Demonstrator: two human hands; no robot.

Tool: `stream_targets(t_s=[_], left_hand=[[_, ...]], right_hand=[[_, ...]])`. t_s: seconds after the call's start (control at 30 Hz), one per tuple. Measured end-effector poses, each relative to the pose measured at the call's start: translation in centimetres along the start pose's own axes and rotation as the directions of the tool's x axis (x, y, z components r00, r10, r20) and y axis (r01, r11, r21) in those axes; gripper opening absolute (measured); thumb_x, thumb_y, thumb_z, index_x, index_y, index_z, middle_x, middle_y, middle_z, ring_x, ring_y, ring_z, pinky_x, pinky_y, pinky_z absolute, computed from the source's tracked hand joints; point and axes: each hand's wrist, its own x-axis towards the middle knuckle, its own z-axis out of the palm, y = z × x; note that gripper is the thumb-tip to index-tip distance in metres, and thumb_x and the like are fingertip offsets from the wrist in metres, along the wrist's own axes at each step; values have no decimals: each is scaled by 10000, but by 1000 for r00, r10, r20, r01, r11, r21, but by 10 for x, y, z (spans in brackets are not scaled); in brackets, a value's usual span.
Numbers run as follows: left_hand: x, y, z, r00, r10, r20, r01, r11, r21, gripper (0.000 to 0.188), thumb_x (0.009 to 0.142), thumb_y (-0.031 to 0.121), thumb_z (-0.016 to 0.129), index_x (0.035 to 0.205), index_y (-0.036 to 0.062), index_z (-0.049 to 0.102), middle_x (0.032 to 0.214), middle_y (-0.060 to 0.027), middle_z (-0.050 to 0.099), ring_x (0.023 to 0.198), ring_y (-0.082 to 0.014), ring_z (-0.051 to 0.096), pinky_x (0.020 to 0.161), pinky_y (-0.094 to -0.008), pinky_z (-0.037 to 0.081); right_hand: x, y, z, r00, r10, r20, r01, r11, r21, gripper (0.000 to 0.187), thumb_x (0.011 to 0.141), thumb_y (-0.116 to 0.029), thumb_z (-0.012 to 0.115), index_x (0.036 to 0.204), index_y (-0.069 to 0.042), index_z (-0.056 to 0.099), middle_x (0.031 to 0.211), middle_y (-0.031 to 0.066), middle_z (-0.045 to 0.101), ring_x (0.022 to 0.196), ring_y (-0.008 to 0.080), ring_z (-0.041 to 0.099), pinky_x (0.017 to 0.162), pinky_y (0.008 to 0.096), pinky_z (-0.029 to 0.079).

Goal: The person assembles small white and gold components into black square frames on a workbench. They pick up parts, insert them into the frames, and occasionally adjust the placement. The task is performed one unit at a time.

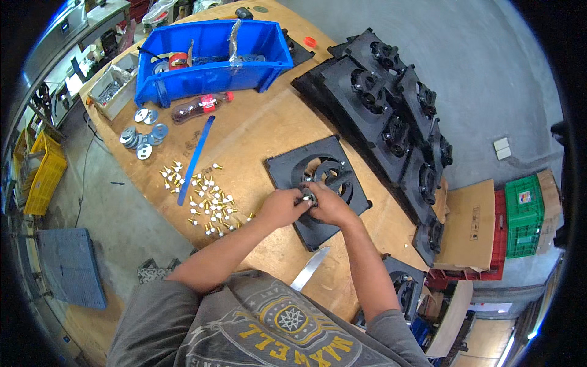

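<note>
On the wooden table in front of me lies a square black plastic panel (pixel 286 164) with a round, ribbed opening. Over its near part my two hands meet. The closed fingers of my left hand (pixel 286 207) pinch a small round metal-looking part (pixel 309 197) from the left. My right hand (pixel 330 203) curls round the same part from the far right side, its fingers partly hiding it. Left of my left forearm, many small brass-coloured pieces with white ends (pixel 211 199) are scattered. A flat silver blade-like strip (pixel 310 268) lies between my forearms.
Beyond the loose pieces are a blue strip (pixel 197 159), round metal discs (pixel 144 136) and a dark drink bottle (pixel 194 109). A blue bin (pixel 208 79) stands at the back. Stacked black panels (pixel 348 104) line the right edge, with a cardboard box (pixel 468 223) beyond.
</note>
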Motion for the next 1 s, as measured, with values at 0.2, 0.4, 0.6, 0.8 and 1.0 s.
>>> stream_targets(t_s=[0.2,0.4,0.6,0.8,1.0], left_hand=[[6,5,-7,971,-162,175,186,974,-127,351,948,338,643,966,-12,659,778,-123,685,603,-185,643,591,-377,523],[-6,-3,3,948,271,-167,-204,919,338,372,952,375,639,963,3,652,765,-101,667,629,-176,632,604,-369,519],[6,-8,-3,784,-346,516,620,473,-626,448,1010,434,543,937,4,647,739,-64,652,615,-167,620,582,-346,504],[-1,-8,9,987,136,-88,-123,983,135,371,979,382,600,939,17,654,742,-54,652,627,-177,625,574,-347,498],[1,-16,9,978,-208,34,208,931,-299,322,957,335,625,925,16,658,748,-115,665,655,-242,644,606,-378,512]], right_hand=[[0,9,4,999,-38,-25,37,999,-28,677,738,-46,699,1379,-69,483,1297,243,549,1178,433,560,984,452,482],[-1,4,3,1000,-18,-19,17,999,-51,674,739,-40,701,1376,-63,483,1305,239,549,1185,436,557,987,453,483],[0,3,2,1000,3,-7,-3,999,-43,676,749,-36,691,1390,-68,481,1320,241,543,1196,431,557,991,458,484],[0,6,4,999,-29,-21,27,998,-62,667,754,-37,689,1387,-82,485,1325,237,542,1196,423,561,989,460,485],[0,-4,-3,1000,-3,9,3,999,-34,644,776,-68,703,1384,-89,493,1343,221,536,1203,419,558,997,457,481]])
